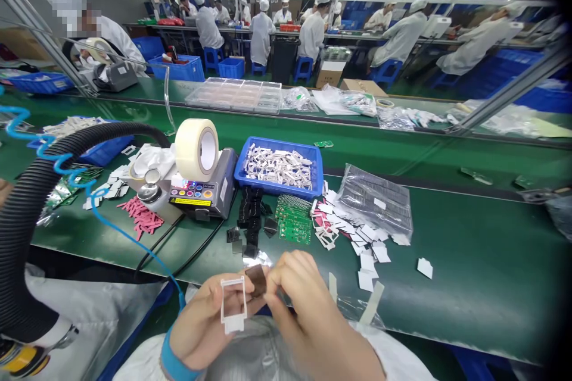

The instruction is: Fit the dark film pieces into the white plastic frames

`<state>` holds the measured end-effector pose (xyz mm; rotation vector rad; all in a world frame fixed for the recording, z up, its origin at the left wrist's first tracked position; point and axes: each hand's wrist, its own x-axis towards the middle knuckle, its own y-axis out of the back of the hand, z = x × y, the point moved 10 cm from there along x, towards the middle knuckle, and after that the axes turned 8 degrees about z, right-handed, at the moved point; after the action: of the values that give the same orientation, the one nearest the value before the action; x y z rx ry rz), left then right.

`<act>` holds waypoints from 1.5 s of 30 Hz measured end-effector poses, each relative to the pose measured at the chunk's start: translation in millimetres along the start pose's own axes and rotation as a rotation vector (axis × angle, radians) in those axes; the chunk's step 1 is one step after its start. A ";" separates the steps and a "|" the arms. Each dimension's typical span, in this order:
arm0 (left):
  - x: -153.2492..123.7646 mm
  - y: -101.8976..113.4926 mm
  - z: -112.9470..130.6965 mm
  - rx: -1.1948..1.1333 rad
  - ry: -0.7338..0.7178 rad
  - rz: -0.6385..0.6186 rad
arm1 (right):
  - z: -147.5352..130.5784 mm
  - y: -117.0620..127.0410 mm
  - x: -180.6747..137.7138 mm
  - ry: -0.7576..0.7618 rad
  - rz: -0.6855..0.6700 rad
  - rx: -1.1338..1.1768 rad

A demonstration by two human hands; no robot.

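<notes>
My left hand, with a blue band round its wrist, holds a small white plastic frame between thumb and fingers. Just right of the frame, a dark translucent square sheet lies against the left fingertips. My right hand is closed in a pinch at the sheet's right edge. The exact grip of its fingertips is partly hidden. Beyond the hands on the green bench are stacked black pieces, loose dark squares and green circuit boards.
A blue tray of white frames stands behind the boards. Left of it are a tape dispenser, tape roll and pink strips. White cards and a bagged stack lie right. A black hose arches at left.
</notes>
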<state>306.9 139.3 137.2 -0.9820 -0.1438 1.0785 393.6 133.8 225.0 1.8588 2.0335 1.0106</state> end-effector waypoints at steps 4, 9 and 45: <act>1.6 5.8 1.0 -0.217 0.027 0.025 | 35.9 -21.2 -20.4 -0.072 -0.062 -0.051; 0.1 -3.9 -2.5 -0.291 0.081 -0.010 | 95.3 -54.3 -22.3 -0.024 -0.081 -0.468; 4.5 33.3 30.3 0.366 -0.606 0.474 | 20.1 13.6 21.3 -0.113 0.266 0.093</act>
<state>270.5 164.9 129.2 -0.3368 -0.2019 1.7505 412.1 160.2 224.4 2.2259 1.8331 0.8597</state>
